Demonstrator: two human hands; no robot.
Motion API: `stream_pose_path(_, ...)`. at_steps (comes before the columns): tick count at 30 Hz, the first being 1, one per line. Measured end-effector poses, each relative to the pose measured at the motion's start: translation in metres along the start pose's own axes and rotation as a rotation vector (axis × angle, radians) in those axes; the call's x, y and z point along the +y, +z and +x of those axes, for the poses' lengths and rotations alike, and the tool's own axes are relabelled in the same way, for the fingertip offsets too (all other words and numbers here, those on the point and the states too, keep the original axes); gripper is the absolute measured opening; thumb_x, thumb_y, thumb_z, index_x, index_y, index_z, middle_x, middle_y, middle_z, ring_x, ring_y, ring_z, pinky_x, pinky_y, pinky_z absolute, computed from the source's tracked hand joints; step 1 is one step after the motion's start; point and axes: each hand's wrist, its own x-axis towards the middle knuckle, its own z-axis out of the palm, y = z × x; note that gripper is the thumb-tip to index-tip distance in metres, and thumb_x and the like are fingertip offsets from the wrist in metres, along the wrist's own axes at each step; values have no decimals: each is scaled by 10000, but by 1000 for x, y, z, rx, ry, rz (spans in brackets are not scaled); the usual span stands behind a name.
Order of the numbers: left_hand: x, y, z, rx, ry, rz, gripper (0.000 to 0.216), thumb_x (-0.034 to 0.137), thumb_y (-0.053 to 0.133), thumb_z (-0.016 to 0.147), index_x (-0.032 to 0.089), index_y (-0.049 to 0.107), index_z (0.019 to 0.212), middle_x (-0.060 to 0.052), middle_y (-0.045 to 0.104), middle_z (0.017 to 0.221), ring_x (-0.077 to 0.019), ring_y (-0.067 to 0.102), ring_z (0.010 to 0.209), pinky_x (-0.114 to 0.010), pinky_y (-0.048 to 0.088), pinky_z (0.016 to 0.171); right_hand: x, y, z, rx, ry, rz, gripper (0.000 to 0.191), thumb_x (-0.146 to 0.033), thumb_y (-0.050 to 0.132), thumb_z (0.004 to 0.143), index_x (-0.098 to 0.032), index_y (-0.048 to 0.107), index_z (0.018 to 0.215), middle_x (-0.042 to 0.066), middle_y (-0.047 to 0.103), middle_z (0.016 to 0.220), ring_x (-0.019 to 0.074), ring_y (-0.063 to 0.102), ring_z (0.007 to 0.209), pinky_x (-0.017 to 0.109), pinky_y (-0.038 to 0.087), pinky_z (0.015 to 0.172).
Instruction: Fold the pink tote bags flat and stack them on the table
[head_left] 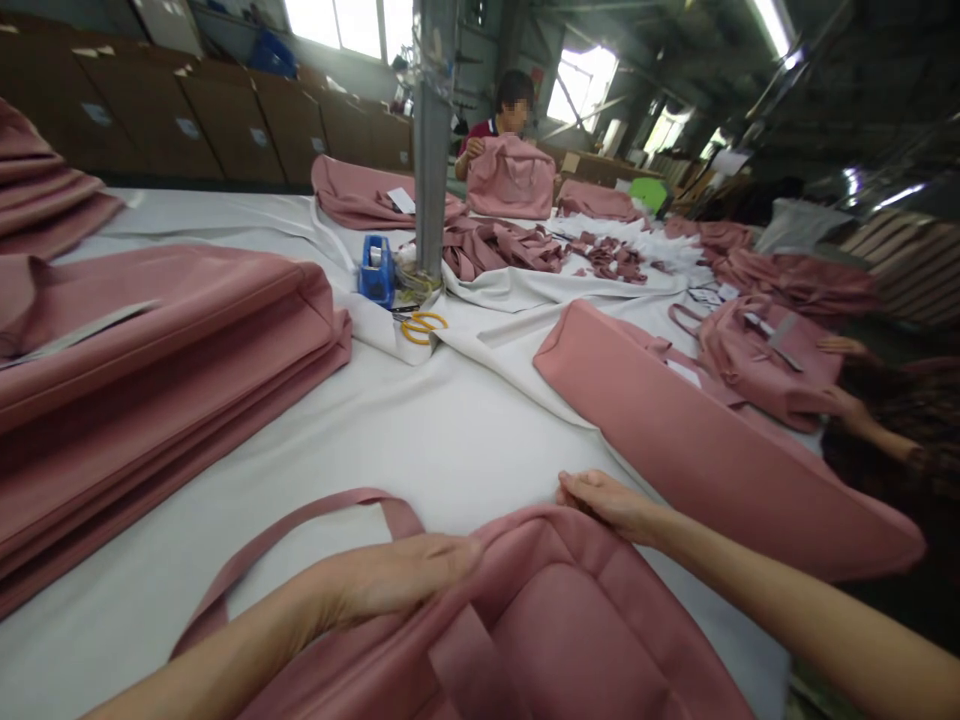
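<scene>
White table (450, 440), two hands, one bag (570, 620)

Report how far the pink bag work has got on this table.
Done, apparently: a tall stack of flattened pink bags at the left. In hand: the left hand and right hand press the top edge of one pink bag. Left: loose pink bags and strap pieces farther along the white table.

A large workshop with a white-covered table (450, 430) filling the frame. A grey pillar (433, 130) rises at upper centre. Brown cardboard boxes (225, 120) line the upper left wall. Bright windows (352, 22) glow along the top.
</scene>
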Motion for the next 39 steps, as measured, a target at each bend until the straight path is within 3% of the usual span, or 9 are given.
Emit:
stream_pose_path(3, -1, -1, -1, -45, -143, -20, 585, 633, 616, 771, 199, 640, 1162, -50, 668, 1164, -282, 594, 1077, -331, 478, 905, -8, 6, -24, 127, -122, -217, 607, -708, 350, 873, -163, 587, 749, 15, 559, 664, 143, 460, 609, 267, 312, 557)
stream_pose_path(7, -20, -1, 3, -85, -143, -325, 559, 629, 617, 777, 153, 662, 1065, -79, 702, 1048, -288, 625, 1008, -337, 498, 848, 1, 23, -45, 288, -277, -612, 559, -625, 304, 924, -190, 442, 601, -17, 468, 579, 133, 398, 583, 280, 280, 572)
stream_pose_path(13, -53, -8, 12, -80, -249, -530, 564, 671, 659, 708, 147, 682, 916, -90, 704, 971, -245, 645, 888, -331, 507, 813, 18, 11, -12, 135, -6, -522, 605, -731, 260, 860, -217, 336, 550, -35, 321, 507, 122, 297, 522, 272, 276, 489)
stream_pose_path(17, -62, -11, 17, 10, -303, -335, 647, 762, 619, 660, 156, 651, 884, -82, 694, 922, -245, 632, 846, -336, 502, 768, 2, 10, -3, 207, -73, -628, 498, -558, 410, 885, -206, 385, 534, -18, 365, 527, 142, 370, 554, 291, 339, 557)
stream_pose_path(23, -34, -7, 16, 78, -262, 198, 797, 852, 333, 745, 153, 656, 951, -88, 676, 979, -271, 599, 930, -326, 462, 804, -50, 80, -27, 201, -770, -745, 278, -297, 316, 997, -203, 578, 990, 55, 591, 980, 186, 514, 937, 336, 398, 859)
stream_pose_path(26, -27, -19, -23, -19, -200, 243, 794, 799, 347, 793, 168, 578, 1217, -90, 598, 1240, -275, 525, 1146, -312, 393, 973, -48, 115, -25, 13, -907, -892, 237, -227, 349, 987, -228, 559, 1096, 52, 597, 1040, 193, 527, 957, 361, 433, 870)
stream_pose_path(29, -29, -27, -110, -47, -310, 139, 825, 713, 615, 702, 204, 476, 1336, -63, 517, 1363, -274, 484, 1214, -279, 379, 1004, -26, 125, -11, 26, -963, -1002, 247, -225, 367, 974, -229, 548, 1142, 59, 597, 1083, 218, 531, 975, 410, 452, 870)
stream_pose_path(34, -26, 13, -253, 353, -381, 70, 675, 565, 724, 682, 234, 554, 1245, -7, 607, 1222, -262, 546, 1098, -269, 399, 961, 8, 114, 16, 159, -1126, -1032, 323, -336, 388, 948, -238, 575, 1192, 79, 605, 1175, 252, 549, 1059, 442, 448, 935)
stream_pose_path(39, -40, 60, -278, 729, -290, -63, 403, 507, 514, 887, 203, 604, 1136, -21, 636, 1087, -231, 561, 1010, -258, 424, 877, 18, 111, 24, 159, -1074, -1036, 374, -469, 394, 937, -291, 591, 1200, 86, 596, 1204, 266, 562, 1077, 450, 457, 936)
